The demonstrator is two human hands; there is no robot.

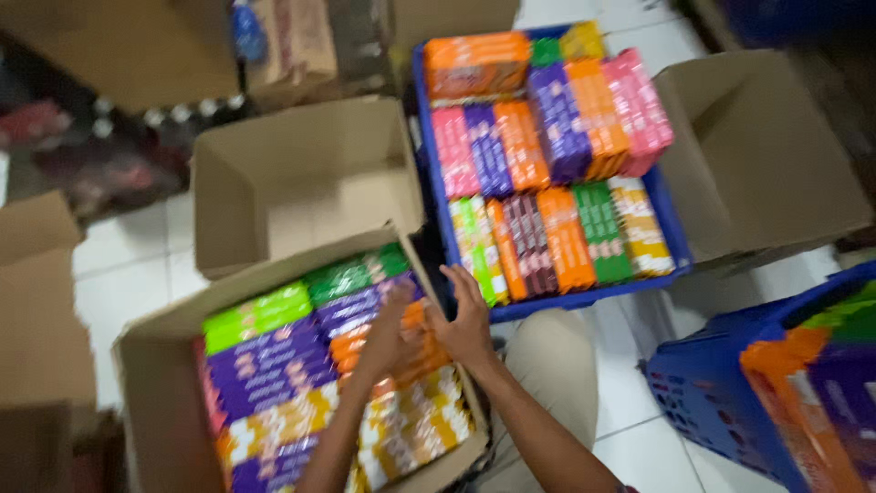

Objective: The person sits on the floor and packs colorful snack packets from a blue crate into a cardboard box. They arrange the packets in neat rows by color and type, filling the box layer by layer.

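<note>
Mid-pick at the packed cardboard box [151, 383]: left hand [388, 336] rests loosely on an orange packet [415, 351] near its right wall, right hand [467, 319] spread and empty just beside; a firm pinch looks needed before lifting.

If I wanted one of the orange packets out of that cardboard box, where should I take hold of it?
Probably from above, pinching the long edges: the orange packets lie flat and tightly packed in the cardboard box, so only their tops are exposed. Both hands are right there.
</note>
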